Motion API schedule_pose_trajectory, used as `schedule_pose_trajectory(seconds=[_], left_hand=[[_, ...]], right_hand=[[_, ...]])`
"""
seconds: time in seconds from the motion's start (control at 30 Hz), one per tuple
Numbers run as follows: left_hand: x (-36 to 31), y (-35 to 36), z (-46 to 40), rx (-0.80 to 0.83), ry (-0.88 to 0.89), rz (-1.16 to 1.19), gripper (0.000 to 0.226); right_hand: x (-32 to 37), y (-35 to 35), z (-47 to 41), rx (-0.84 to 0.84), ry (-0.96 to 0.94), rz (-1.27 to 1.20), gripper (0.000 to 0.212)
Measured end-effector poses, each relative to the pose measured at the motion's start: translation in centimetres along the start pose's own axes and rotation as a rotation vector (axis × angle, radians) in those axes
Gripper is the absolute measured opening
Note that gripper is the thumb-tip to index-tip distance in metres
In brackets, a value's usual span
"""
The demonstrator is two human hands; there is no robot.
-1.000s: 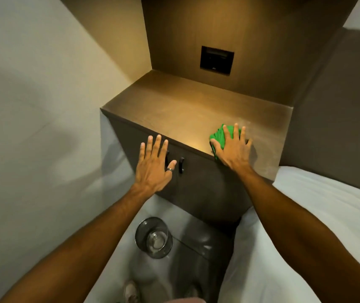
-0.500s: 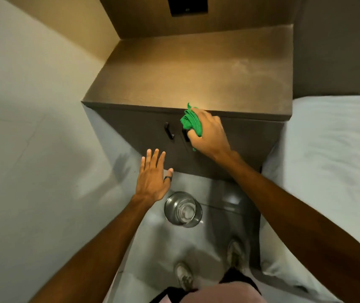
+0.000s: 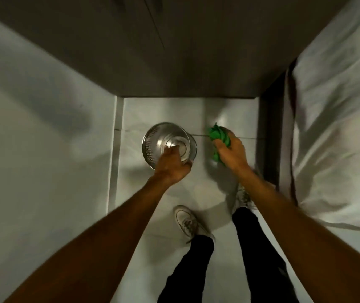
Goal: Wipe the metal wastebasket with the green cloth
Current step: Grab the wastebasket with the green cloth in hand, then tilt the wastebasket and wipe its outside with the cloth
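The shiny, perforated metal wastebasket (image 3: 168, 143) stood upright on the floor; the green cloth (image 3: 219, 138), bunched, was just right of it.

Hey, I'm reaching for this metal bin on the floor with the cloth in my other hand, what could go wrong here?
1. The left hand meets the metal wastebasket only at its near rim, so the light bin may tip or slide on the smooth floor.
2. The green cloth is bunched in the right hand, so little of it may touch the metal.
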State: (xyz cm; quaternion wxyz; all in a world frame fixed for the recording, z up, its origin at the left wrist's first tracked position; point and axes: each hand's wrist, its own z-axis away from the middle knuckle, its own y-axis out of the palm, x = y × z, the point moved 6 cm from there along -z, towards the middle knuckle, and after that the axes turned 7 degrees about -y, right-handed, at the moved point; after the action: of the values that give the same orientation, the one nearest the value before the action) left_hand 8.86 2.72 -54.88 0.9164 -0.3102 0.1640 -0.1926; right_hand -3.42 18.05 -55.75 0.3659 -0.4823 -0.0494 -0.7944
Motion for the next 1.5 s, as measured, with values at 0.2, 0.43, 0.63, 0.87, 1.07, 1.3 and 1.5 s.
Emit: schedule_pose_trajectory(seconds=[0.2,0.43,0.63,0.87,1.07,1.3,1.5], left_hand=[[2.1,7.1,-8.8,-0.13,-0.047,-0.024,0.084],[0.6,9.8,-13.3,-0.236,-0.062,0.026,0.041],[3.1,7.5,-11.5,-0.333,-0.077,0.281,0.016],[7.7,6.2,-8.3,-0.26,-0.065,0.68,0.029],[10.8,7.5,-8.1,-0.246,-0.062,0.734,0.035],[12.5,5.2,-8.9,-0.283,-0.027,0.89,0.049],[12.5,3.1,-10.8,-0.373,-0.014,1.003,0.019]], right_hand=[[-11.5,2.9,-4.8,-0.128,0.153,-0.171,0.042],[-17.6,3.8,-7.8,-0.17,0.215,-0.283,0.038],[-18.3,1.3,-7.3,-0.21,0.242,-0.289,0.04],[-15.8,1.7,-6.5,-0.145,0.082,-0.145,0.051],[-9.3,7.6,-4.7,-0.041,-0.423,0.202,0.066],[-2.4,16.7,-3.7,0.033,-0.739,0.43,0.073],[0.6,23.8,-5.3,0.211,-0.867,0.754,0.073]])
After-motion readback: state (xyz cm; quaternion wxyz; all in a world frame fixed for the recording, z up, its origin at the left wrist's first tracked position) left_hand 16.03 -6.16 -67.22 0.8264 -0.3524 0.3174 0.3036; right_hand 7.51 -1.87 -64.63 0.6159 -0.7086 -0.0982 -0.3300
